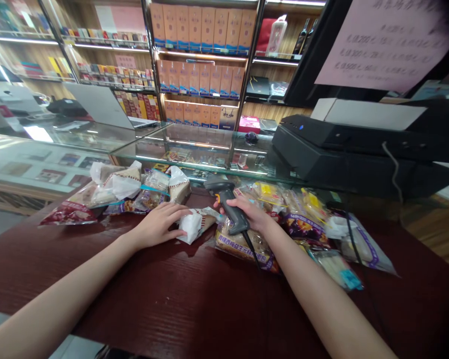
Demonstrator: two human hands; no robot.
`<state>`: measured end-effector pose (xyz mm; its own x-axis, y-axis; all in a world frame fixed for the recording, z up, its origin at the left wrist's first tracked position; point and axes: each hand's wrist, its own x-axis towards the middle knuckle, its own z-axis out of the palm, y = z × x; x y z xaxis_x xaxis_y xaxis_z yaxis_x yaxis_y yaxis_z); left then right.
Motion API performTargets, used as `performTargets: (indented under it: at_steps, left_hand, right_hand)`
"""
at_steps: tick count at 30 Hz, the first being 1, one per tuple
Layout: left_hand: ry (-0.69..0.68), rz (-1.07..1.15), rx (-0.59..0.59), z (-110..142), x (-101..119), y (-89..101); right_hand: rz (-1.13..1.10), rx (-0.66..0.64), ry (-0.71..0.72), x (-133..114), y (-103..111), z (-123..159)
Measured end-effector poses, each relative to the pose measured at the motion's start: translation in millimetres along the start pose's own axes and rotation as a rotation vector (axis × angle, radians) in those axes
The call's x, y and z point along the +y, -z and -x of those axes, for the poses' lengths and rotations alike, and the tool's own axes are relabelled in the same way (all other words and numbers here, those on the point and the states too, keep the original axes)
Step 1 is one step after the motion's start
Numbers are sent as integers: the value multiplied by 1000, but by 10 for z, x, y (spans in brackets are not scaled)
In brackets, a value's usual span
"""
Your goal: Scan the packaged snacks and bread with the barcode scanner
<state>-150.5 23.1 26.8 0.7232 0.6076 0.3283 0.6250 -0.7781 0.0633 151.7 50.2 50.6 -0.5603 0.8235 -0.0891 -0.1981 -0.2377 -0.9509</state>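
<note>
My right hand point(252, 214) is wrapped round the grip of a dark grey barcode scanner point(238, 218), one finger near its orange trigger. The scanner's head points away from me, and its black cable runs down from the handle. With thumb and fingers on either side, my left hand point(157, 225) holds the left end of a triangular sandwich pack point(197, 223) wrapped in white paper with a striped edge. Under the scanner lies a bag of bread point(243, 244) with purple lettering. Another wrapped sandwich point(178, 184) stands just beyond my left hand.
Bagged breads point(114, 192) are heaped on the left of the dark red counter point(149, 299); more packaged breads point(303, 219) lie on the right. A glass display case point(194, 137) borders the far side. Black equipment point(336, 149) stands at right, a white laptop point(101, 105) at back left.
</note>
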Motion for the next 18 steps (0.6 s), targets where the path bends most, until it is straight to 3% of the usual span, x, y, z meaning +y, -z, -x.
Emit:
performTargets:
  at_steps: [10, 18]
  left_hand:
    - [93, -247, 263, 73, -194, 9]
    - [255, -148, 419, 102, -182, -39]
  right_hand:
    - [-15, -7, 38, 9, 0, -17]
    - [-19, -7, 25, 35, 27, -29]
